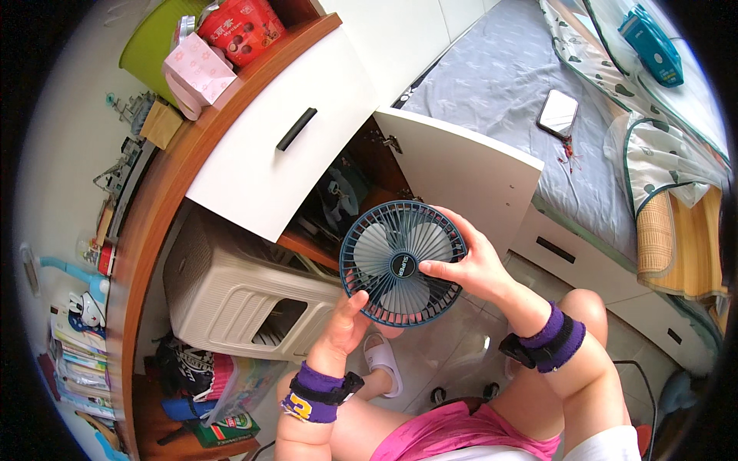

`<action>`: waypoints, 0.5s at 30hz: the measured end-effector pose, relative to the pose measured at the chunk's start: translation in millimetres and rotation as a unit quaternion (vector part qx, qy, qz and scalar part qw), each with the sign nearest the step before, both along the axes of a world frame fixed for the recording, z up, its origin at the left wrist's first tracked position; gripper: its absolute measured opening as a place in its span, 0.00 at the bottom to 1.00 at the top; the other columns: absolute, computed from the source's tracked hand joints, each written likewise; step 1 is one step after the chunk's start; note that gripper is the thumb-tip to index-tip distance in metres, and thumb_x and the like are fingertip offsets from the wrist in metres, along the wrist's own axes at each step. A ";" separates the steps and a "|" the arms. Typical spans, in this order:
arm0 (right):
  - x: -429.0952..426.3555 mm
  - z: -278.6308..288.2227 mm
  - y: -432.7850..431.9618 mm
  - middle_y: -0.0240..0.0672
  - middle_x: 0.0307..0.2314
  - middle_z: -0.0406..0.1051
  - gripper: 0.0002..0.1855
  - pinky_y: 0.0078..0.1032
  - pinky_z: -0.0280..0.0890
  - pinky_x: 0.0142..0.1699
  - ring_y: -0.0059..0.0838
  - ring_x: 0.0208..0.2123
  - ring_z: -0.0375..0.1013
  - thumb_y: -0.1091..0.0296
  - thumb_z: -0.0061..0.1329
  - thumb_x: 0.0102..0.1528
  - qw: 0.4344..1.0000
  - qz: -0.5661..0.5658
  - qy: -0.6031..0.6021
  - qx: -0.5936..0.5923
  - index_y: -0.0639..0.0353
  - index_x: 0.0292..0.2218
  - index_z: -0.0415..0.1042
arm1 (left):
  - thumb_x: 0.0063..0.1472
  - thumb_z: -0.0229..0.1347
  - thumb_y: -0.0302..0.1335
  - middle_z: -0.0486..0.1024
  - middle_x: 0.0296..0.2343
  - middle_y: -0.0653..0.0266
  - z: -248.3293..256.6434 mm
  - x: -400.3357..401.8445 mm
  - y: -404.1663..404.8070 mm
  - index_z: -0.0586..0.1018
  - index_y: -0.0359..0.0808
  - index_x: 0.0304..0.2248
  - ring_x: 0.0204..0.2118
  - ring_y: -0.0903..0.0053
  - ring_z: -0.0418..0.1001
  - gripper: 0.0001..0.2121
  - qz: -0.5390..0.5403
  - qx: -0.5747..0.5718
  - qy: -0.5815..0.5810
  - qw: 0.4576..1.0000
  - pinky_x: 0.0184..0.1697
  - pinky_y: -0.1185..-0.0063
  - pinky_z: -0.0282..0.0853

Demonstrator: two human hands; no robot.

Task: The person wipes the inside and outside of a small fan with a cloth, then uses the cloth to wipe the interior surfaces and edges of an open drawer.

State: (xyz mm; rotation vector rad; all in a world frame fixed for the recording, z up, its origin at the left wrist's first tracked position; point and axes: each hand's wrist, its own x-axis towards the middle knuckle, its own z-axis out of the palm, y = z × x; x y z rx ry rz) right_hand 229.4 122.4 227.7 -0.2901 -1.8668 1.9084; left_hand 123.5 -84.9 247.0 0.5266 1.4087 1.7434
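A small round fan with a dark blue grille and pale blades is held between both hands, its front facing up towards me. My left hand grips the lower left rim, thumb on the grille's edge and fingers behind. My right hand holds the right rim, with its thumb on the grille near the hub. Purple wristbands with black straps are on both forearms. Just beyond the fan, a low cabinet compartment stands with its white door swung out; dark items inside are hard to make out.
A white drawer front is above the compartment. Left of it, a beige plastic stool lies under the wooden desk, which carries books, a lamp and bags. A bed at the upper right holds a phone. A slipper is on the tiled floor.
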 end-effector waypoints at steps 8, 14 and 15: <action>1.3 10.7 -5.9 0.33 0.52 0.58 0.34 0.32 0.54 0.53 0.27 0.52 0.58 0.39 0.30 0.57 0.962 0.013 0.027 -0.271 0.51 0.57 0.52 | 0.53 0.49 0.48 0.63 0.51 0.63 -1.3 -5.5 4.9 0.62 0.40 0.54 0.53 0.70 0.61 0.32 0.031 0.119 -0.241 0.963 0.56 0.67 0.55; -6.5 -22.4 -43.6 0.33 0.44 0.63 0.24 0.21 0.57 0.52 0.21 0.46 0.61 0.56 0.36 0.59 0.963 0.147 0.024 -0.224 0.59 0.53 0.56 | 0.51 0.46 0.56 0.64 0.51 0.65 9.6 0.2 13.4 0.64 0.46 0.53 0.54 0.68 0.61 0.33 0.039 0.203 -0.281 0.937 0.56 0.65 0.54; -4.5 -23.2 -50.8 0.34 0.44 0.63 0.25 0.21 0.57 0.52 0.21 0.45 0.62 0.57 0.38 0.58 0.958 0.132 0.040 -0.253 0.60 0.53 0.56 | 0.51 0.46 0.56 0.63 0.51 0.65 7.2 -0.9 14.8 0.64 0.46 0.53 0.54 0.67 0.60 0.33 0.037 0.216 -0.285 0.933 0.56 0.65 0.54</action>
